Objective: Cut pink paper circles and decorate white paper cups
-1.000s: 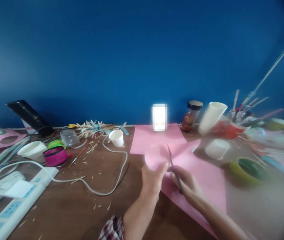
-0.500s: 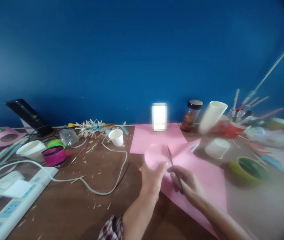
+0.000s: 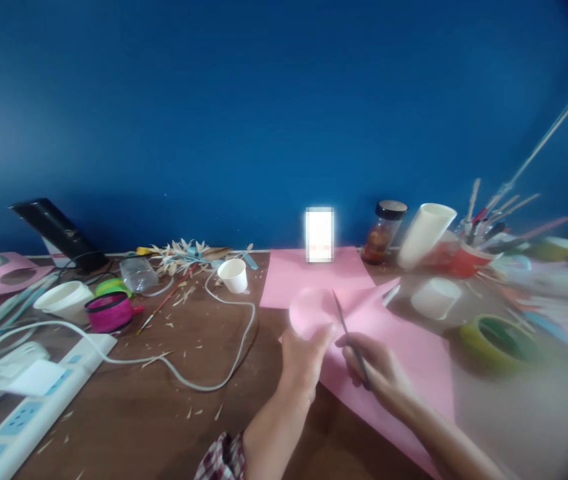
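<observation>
My left hand (image 3: 304,357) pinches a pink sheet of paper (image 3: 417,357) between thumb and fingers, at a rounded lobe whose curved edge stands out on the left. Closed around a pair of dark scissors (image 3: 341,313) is my right hand (image 3: 371,367), just to the right of the left one. The blades lie over the paper and point away from me, with a flap of it lifted on their right. Part of the handles is hidden by my fingers. Under the far edge lies another pink sheet (image 3: 284,280).
A white power strip (image 3: 39,407) and its cable (image 3: 244,340) lie left, near a white paper cup (image 3: 233,275) and wood shavings. At right stand a jar (image 3: 384,230), a white cylinder (image 3: 427,233), a red cup of brushes (image 3: 469,259) and a green tape roll (image 3: 497,343).
The scissors have shifted very slightly, their handle end a little to the right and lower with my right hand. My left hand and the paper look almost unchanged.
</observation>
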Motion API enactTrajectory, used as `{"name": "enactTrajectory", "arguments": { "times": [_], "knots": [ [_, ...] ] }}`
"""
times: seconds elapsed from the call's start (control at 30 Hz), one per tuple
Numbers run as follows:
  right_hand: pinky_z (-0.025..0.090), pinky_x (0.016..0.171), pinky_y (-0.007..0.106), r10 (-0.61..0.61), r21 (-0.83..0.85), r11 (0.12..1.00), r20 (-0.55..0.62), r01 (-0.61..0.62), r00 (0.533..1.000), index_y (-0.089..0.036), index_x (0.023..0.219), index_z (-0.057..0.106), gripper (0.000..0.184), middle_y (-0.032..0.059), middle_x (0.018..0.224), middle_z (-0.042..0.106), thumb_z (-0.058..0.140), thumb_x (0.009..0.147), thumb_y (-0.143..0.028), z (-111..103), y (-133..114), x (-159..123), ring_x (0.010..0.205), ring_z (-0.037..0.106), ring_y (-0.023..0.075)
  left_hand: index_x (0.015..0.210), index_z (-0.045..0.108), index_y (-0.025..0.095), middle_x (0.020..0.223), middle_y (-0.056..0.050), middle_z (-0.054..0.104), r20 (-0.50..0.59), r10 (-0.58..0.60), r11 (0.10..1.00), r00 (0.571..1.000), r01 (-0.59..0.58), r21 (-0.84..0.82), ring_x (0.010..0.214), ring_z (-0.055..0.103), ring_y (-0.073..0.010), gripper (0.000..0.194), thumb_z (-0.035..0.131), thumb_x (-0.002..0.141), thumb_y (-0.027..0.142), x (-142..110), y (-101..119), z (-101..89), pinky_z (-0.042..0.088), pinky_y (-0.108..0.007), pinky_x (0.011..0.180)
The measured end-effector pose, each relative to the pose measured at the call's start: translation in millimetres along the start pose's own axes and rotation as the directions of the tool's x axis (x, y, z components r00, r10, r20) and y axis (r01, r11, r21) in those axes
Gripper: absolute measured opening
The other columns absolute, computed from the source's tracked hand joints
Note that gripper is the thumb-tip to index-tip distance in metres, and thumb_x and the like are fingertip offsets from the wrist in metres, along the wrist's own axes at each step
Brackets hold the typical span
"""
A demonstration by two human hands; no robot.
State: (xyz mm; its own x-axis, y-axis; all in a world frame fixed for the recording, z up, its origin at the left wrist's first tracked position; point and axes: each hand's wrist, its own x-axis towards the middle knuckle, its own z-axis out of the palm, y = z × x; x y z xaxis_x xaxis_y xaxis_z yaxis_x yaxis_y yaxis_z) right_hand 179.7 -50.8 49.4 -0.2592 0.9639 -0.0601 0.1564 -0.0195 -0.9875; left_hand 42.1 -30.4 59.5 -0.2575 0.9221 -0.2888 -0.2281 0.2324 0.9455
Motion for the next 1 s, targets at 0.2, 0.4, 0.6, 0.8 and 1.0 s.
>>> {"name": "enactTrajectory", "arguments": {
  "times": [0.2,0.4,0.6,0.8,1.0],
  "knots": [
    [0.04,0.046,0.022,0.001,0.001,1.0,-0.002,-0.001,1.0,-0.014,0.093,0.059,0.037,-0.0057,0.054,0.044,0.055,0.085,-0.05,-0.2,1.2,0.0,0.047,0.043,0.009,0.088,0.071,0.007,0.078,-0.013,0.073,0.004,0.019,1.0,1.0,-0.018,-0.006,0.078,0.069,-0.0268,0.037,0.08,0.057,0.027,1.7,-1.3,-0.9,0.054,-0.032,0.067],
    [0.041,0.045,0.024,0.002,-0.01,1.0,-0.029,-0.002,1.0,-0.014,0.096,0.059,0.039,-0.0044,0.055,0.048,0.057,0.083,-0.05,0.6,1.4,0.8,0.049,0.048,0.0113,0.087,0.071,0.007,0.077,-0.012,0.073,0.024,0.014,1.0,1.0,-0.014,0.008,0.076,0.068,-0.0259,0.036,0.079,0.057,0.027,0.2,-0.8,-0.4,0.054,-0.03,0.064],
    [0.04,0.046,0.023,-0.017,0.008,1.0,-0.014,0.017,1.0,-0.012,0.098,0.058,0.038,-0.004,0.055,0.048,0.056,0.084,-0.047,-1.9,1.5,1.1,0.049,0.046,0.0107,0.093,0.071,0.008,0.081,-0.012,0.073,0.02,0.02,1.0,1.0,-0.02,0.014,0.078,0.069,-0.026,0.042,0.08,0.057,0.027,0.3,-2.7,1.0,0.054,-0.031,0.067],
    [0.041,0.048,0.024,-0.017,-0.02,1.0,-0.019,0.016,1.0,-0.012,0.099,0.058,0.036,-0.0044,0.055,0.047,0.054,0.086,-0.046,-3.2,1.6,1.0,0.05,0.047,0.0112,0.093,0.071,0.008,0.082,-0.012,0.073,0.034,-0.004,1.0,0.999,0.004,0.001,0.081,0.069,-0.0271,0.043,0.081,0.057,0.029,-1.2,-0.1,0.7,0.054,-0.033,0.07],
    [0.041,0.047,0.024,-0.023,-0.062,0.998,-0.026,0.021,0.999,-0.012,0.099,0.059,0.038,-0.0043,0.055,0.047,0.054,0.086,-0.047,-3.1,1.2,1.1,0.05,0.047,0.011,0.09,0.072,0.008,0.08,-0.012,0.073,0.042,0.0,1.0,0.999,-0.001,0.014,0.08,0.068,-0.026,0.038,0.08,0.058,0.027,-2.4,2.6,-0.2,0.053,-0.031,0.069]
  ]
}}
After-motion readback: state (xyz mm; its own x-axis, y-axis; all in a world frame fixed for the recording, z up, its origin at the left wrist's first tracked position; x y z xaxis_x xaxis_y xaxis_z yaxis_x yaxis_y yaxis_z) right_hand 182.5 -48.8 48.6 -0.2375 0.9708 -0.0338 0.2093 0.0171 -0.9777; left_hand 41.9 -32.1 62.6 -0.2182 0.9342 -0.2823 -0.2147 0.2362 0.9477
